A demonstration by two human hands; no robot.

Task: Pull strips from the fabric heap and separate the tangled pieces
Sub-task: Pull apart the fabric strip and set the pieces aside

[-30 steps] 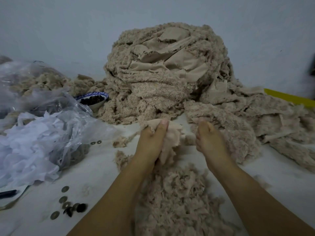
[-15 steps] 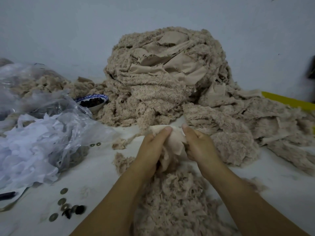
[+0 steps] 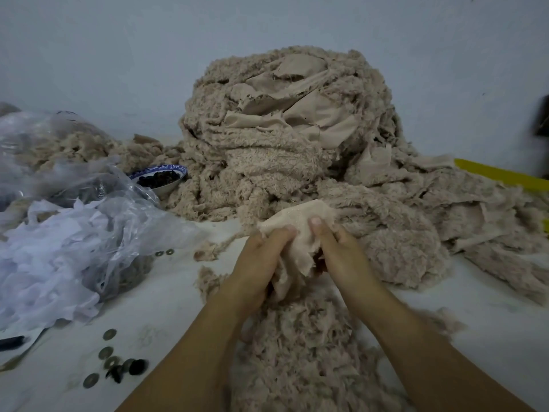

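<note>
Strip (image 3: 298, 223) upright, top toward heap (image 3: 267, 162) | left grip (image 3: 261, 263), right grip (image 3: 341, 257) pinching

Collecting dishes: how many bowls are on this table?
1. The blue-rimmed bowl of dark pieces sits at the left foot of the fabric heap, behind the plastic bag. The heap or bag could hide others.

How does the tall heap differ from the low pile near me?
The heap stands tall by the wall; the pile lies low in the foreground. The heap has long folded strips and smooth cloth; the pile is short loose fluff. The left hand and right hand grip a piece above the pile, not the heap. Both are beige fabric.
</note>
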